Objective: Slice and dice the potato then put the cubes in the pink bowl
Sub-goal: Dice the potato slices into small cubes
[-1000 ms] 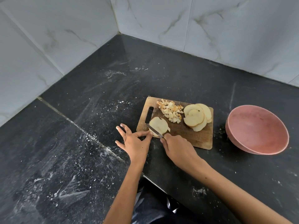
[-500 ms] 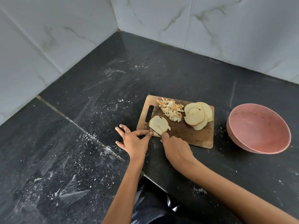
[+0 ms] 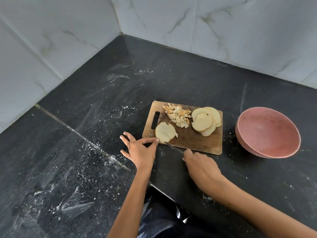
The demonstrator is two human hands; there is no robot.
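Knife (image 3: 174,147) drawn back, seemingly off slice (image 3: 165,132).

A single head-worn camera looks forward and down, from close above, at a dark counter (image 3: 103,117). Tiled walls (image 3: 223,31) meet at a corner at the top.

Dark stone desk (image 3: 171,79) in a tiled corner.
A wooden cutting board (image 3: 197,141) lies on it, a pink bowl (image 3: 267,133) just beside to the right; white dust streaks its left part.
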